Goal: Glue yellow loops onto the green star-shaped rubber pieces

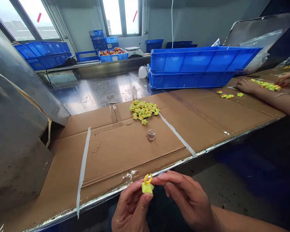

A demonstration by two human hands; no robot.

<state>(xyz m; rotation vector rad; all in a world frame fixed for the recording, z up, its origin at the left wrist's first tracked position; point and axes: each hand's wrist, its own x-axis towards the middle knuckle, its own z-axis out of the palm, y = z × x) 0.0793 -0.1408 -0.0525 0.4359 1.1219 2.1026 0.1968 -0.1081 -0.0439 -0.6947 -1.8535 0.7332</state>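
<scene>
A small yellow star-shaped piece with a yellow ring band on top, a star ring, is pinched between the thumb and index finger of my left hand. Close beside it on the right is my right hand, its fingers drawn together with the fingertips by the ring band. Whether anything sits between those fingertips cannot be made out. Both hands are in front of the table edge. Further back lies a pile of yellow star pieces on the cardboard, and nearer stands a small clear cup.
Cardboard with white tape strips covers the table. A small clear bottle stands behind the pile. Stacked blue crates are at the back right. A co-worker's hand rests near more star pieces. A metal housing rises at left.
</scene>
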